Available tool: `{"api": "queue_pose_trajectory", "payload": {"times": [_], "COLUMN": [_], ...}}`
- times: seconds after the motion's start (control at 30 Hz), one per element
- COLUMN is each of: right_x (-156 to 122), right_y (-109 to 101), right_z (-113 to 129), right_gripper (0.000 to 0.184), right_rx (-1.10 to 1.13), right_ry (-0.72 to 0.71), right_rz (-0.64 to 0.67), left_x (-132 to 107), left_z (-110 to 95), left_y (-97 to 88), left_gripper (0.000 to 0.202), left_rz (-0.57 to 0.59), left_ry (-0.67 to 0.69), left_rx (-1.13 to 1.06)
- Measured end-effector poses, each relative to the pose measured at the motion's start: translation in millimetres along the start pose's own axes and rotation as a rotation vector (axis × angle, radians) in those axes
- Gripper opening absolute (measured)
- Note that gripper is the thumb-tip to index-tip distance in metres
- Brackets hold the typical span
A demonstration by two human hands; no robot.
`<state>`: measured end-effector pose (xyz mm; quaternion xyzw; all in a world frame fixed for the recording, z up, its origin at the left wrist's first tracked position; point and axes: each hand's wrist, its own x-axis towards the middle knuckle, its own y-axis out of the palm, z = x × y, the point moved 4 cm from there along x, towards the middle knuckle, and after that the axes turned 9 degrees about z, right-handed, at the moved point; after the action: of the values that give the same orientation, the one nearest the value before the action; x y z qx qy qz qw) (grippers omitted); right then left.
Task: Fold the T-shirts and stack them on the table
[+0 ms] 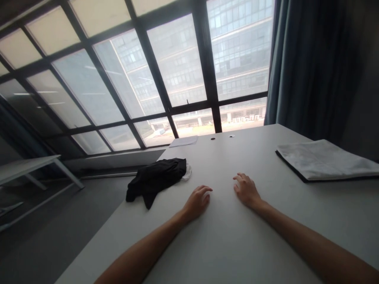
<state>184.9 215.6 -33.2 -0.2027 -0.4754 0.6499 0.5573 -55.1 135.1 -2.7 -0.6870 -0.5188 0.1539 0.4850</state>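
Both my hands rest palm down on a white table point(225, 244). My left hand point(197, 201) lies flat with its fingers loosely curved and holds nothing. My right hand point(245, 189) lies a little to the right of it, fingers spread, also with nothing in it. A crumpled black cloth point(155, 179) lies at the table's left edge, a short way left of my left hand, with a bit of white fabric point(187, 173) showing at its right end.
A folded stack of white and dark fabric point(322, 159) lies at the table's right. A sheet of paper point(184, 141) and two small holes point(213, 139) sit near the far edge. A large window, a blue curtain point(310, 67) and another table point(26, 165) stand beyond.
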Motion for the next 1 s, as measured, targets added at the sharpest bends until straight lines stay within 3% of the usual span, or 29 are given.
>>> {"api": "queue_pose_trajectory", "payload": {"times": [0.23,0.37,0.53,0.77,0.87,1.0], "right_x": [-4,-7,-15,-18,-17,-18], "right_y": [2,0,-8,-14,-15,-16], "right_z": [-14,-9,2,4,5,6], "right_gripper": [0.038,0.034,0.031,0.030,0.029,0.029], "right_rx": [-0.031,-0.124,-0.213,-0.194,-0.189,-0.188], "right_ry": [-0.029,-0.094,-0.126,-0.125,-0.117,-0.123], "right_rz": [-0.004,0.042,0.069,0.096,0.095,0.100], "left_x": [6,7,7,-1,-2,-2], "left_z": [41,66,80,106,110,114], "left_y": [-18.0,-28.6,-43.5,-78.9,-80.8,-69.8], "left_gripper": [0.024,0.023,0.021,0.022,0.031,0.046], "left_rz": [-0.075,-0.150,-0.204,-0.351,-0.402,-0.414], "left_ry": [-0.068,-0.153,-0.207,-0.318,-0.382,-0.507], "left_rx": [0.107,0.141,0.190,0.292,0.339,0.387]}}
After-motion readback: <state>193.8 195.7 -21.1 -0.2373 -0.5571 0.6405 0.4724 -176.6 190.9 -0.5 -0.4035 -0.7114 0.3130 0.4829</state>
